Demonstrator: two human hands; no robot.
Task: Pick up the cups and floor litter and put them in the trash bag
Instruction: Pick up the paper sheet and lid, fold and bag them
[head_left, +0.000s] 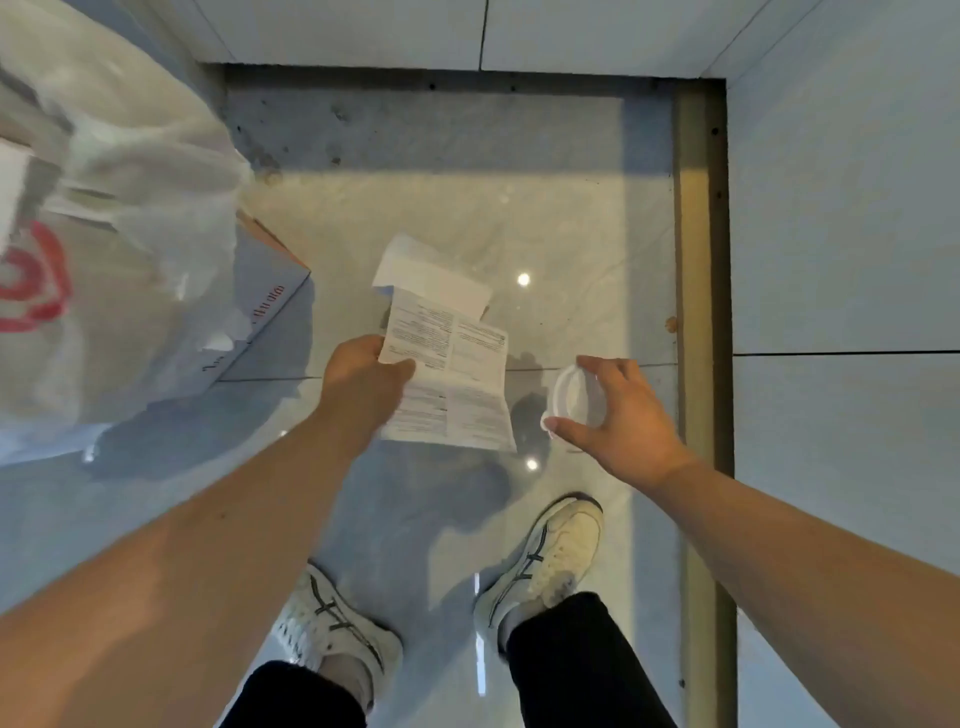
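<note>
The left hand pinches a thin, floppy printed paper by its edge; the right hand grips a light, crushable cup around its rim; the trash bag sits left.

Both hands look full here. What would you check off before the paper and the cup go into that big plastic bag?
1. Printed paper held by the left hand: ok, pinched at its left edge between thumb and fingers.
2. Clear plastic cup held by the right hand: ok, thumb and fingers wrap its rim.
3. Trash bag within reach: ok, it is at the left, next to the left hand.
4. Bag mouth open: cannot tell, the opening is out of view.
5. Cup empty: cannot tell, too blurred.
6. More litter on the floor: cannot tell; the paper's folded upper part may hide something beneath.
</note>
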